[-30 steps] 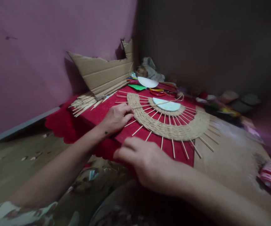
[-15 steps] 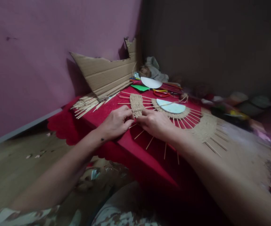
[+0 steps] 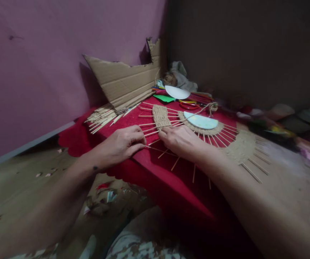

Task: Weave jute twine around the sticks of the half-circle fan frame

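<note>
A half-round piece of thin sticks (image 3: 175, 163) fans out on the red cloth, with bands of twine weaving (image 3: 160, 116) across the sticks and a pale blue half-disc (image 3: 201, 121) at its centre. My left hand (image 3: 126, 142) is closed at the left of the fan, pinching a thin strand of twine (image 3: 157, 148) that stretches right beneath my right wrist. My right hand (image 3: 180, 138) presses at the lower end of the left woven band, thumb and fingers closed on the sticks there; its fingertips are partly hidden. Loose twine (image 3: 195, 114) crosses the half-disc.
Behind the fan lie a white half-disc (image 3: 177, 92), a green sheet (image 3: 165, 98) and red-handled scissors (image 3: 189, 105). A bundle of sticks (image 3: 101, 117) sits under torn cardboard (image 3: 128, 81) by the wall. A twine ball (image 3: 169, 79) is farther back. Scraps (image 3: 111, 196) litter the floor.
My left hand has moved left and slightly down, away from the woven band, drawing out the strand of twine. My right hand stays at the band. The view has shifted slightly.
</note>
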The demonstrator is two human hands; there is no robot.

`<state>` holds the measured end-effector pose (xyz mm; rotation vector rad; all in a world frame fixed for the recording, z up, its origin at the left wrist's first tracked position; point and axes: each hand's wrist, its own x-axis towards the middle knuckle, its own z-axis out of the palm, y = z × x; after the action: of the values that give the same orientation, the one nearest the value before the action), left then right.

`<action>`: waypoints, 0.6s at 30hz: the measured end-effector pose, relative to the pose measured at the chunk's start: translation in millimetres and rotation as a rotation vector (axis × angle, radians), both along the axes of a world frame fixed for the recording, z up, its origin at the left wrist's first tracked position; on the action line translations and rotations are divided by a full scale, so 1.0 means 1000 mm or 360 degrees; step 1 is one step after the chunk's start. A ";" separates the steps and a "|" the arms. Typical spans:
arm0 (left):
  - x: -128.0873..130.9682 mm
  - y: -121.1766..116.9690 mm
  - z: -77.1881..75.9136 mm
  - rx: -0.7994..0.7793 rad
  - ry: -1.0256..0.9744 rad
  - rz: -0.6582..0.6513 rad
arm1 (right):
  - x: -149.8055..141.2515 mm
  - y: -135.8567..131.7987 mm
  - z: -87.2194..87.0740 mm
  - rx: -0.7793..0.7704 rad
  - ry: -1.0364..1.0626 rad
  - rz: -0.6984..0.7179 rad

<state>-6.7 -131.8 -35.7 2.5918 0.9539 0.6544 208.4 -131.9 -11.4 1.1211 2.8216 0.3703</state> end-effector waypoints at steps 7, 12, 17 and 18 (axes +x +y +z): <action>0.009 0.003 0.002 0.0297 0.0108 0.0159 | 0.003 -0.002 0.002 0.0019 0.0092 -0.0011; 0.019 0.013 0.017 0.0357 0.0180 0.0162 | 0.006 -0.007 0.006 -0.0037 0.0118 0.0064; 0.033 0.036 0.023 0.0331 0.0166 -0.0037 | 0.012 -0.017 0.028 -0.0196 0.0087 0.0032; 0.036 0.038 0.023 0.0346 0.0157 -0.0084 | 0.013 -0.020 0.034 -0.0258 0.0063 0.0000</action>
<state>29.1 -93.3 -12.6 2.8533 0.8841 0.6548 221.0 -151.8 22.6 1.1068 2.8247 0.1180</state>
